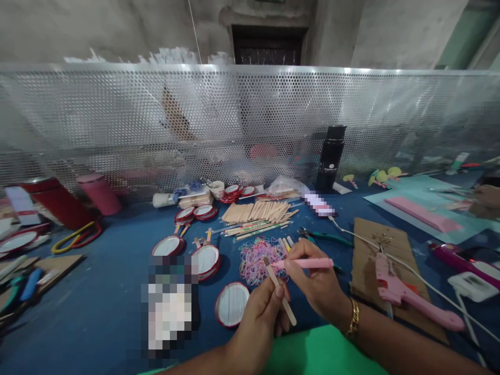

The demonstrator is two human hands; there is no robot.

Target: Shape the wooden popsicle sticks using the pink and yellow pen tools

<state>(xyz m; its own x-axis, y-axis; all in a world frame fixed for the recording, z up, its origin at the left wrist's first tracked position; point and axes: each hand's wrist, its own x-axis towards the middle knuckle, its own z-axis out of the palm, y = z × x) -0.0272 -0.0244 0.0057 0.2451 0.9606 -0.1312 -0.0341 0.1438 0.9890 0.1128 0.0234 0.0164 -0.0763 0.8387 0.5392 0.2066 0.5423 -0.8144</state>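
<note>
My left hand (261,306) is closed around a flat wooden craft stick (288,311), which slants up to the left and has a brown patch at its upper end. A pink marker pen (314,263) is pinched in my right hand (312,284). Its tip is at the stick's upper part; I cannot tell whether they touch. Just behind both hands lies a heap of thin pastel rubber bands (253,258). Left of my left hand is a round, red-rimmed disc with a pale slatted face (233,304).
More red-rimmed discs (167,246) and a pile of craft sticks (255,212) lie beyond. Green-handled pliers (328,237), a pink glue gun (398,289) on cardboard (361,260) and a white cable are at right. A black bottle (331,156) stands before the perforated metal screen (219,120).
</note>
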